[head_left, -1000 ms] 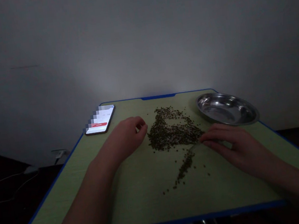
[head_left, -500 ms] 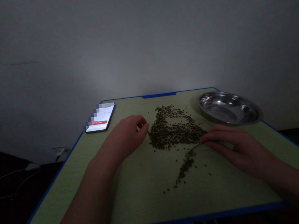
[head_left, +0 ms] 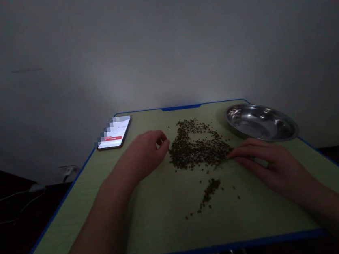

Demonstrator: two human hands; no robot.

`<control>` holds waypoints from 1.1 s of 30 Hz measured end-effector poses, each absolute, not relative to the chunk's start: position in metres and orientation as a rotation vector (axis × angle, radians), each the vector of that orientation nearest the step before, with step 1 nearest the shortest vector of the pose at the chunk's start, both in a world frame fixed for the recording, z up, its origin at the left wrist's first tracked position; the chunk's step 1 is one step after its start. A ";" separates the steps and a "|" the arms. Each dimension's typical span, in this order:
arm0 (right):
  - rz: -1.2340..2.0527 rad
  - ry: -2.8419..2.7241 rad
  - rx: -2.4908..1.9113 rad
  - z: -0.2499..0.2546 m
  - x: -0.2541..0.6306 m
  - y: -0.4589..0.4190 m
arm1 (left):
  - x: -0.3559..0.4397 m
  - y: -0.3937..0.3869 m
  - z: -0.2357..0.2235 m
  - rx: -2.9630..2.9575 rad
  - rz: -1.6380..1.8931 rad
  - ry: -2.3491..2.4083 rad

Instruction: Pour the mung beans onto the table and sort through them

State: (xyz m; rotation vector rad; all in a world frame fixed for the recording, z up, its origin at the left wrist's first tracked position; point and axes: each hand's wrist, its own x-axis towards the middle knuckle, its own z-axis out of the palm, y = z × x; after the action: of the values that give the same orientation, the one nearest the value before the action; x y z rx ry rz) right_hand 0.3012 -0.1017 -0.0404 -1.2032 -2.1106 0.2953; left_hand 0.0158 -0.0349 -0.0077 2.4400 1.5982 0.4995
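Note:
A loose heap of small dark green-brown beans or seeds (head_left: 201, 152) spreads over the table, and a short trail of them (head_left: 209, 191) lies closer to me. My left hand (head_left: 149, 151) rests at the heap's left edge, fingers curled in and thumb close to them; whatever is between the fingertips, if anything, is hidden. On the right side, my right hand (head_left: 267, 162) pinches a thin metal utensil, perhaps a spoon (head_left: 221, 162). Its tip touches the near right edge of the heap. Dim light and blur hide the utensil's exact shape.
A shiny steel bowl (head_left: 261, 122) stands at the back right, just beyond my right hand. At the back left lies a phone (head_left: 115, 133) with a lit screen. The light green table (head_left: 156, 226) has a blue rim, with a grey wall (head_left: 161, 54) behind it.
The utensil in my right hand has moved away from the trail of beans, up to the heap's near edge. My left hand has hardly moved.

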 end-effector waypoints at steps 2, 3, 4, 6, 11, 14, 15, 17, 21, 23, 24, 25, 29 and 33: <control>0.312 -2.130 -1.200 -0.041 0.303 -0.102 | 0.016 -0.035 -0.008 2.434 0.495 1.598; 0.330 -2.146 -1.198 -0.041 0.303 -0.102 | 0.016 -0.035 -0.008 2.432 0.491 1.599; 0.351 -2.161 -1.195 -0.041 0.304 -0.103 | 0.016 -0.035 -0.008 2.432 0.488 1.599; 0.386 -2.186 -1.190 -0.042 0.305 -0.103 | 0.016 -0.035 -0.007 2.429 0.482 1.598; 0.389 -2.210 -1.186 -0.041 0.304 -0.104 | 0.016 -0.036 -0.006 2.428 0.470 1.601; 0.386 -2.221 -1.184 -0.041 0.303 -0.103 | 0.016 -0.035 -0.007 2.424 0.478 1.597; 0.391 -2.224 -1.185 -0.042 0.302 -0.103 | 0.017 -0.035 -0.007 2.423 0.482 1.598; 0.404 -2.231 -1.184 -0.042 0.300 -0.102 | 0.017 -0.035 -0.008 2.424 0.483 1.601; 0.417 -2.224 -1.184 -0.045 0.297 -0.100 | 0.016 -0.035 -0.007 2.426 0.468 1.599; 0.405 -2.209 -1.190 -0.046 0.296 -0.099 | 0.016 -0.035 -0.007 2.430 0.463 1.596; 0.394 -2.202 -1.193 -0.046 0.296 -0.099 | 0.016 -0.036 -0.007 2.433 0.462 1.595; 0.383 -2.194 -1.195 -0.046 0.296 -0.099 | 0.016 -0.036 -0.007 2.437 0.464 1.594; 0.355 -2.166 -1.204 -0.045 0.295 -0.098 | 0.017 -0.036 -0.007 2.444 0.465 1.592; 0.344 -2.154 -1.235 -0.046 0.296 -0.098 | 0.017 -0.035 -0.006 2.444 0.462 1.593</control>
State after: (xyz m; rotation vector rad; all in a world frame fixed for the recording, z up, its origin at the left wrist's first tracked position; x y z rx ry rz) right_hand 0.2958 -0.0977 -0.0464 -1.2354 -2.1538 0.3445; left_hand 0.0169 -0.0353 -0.0062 2.4437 1.5933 0.4620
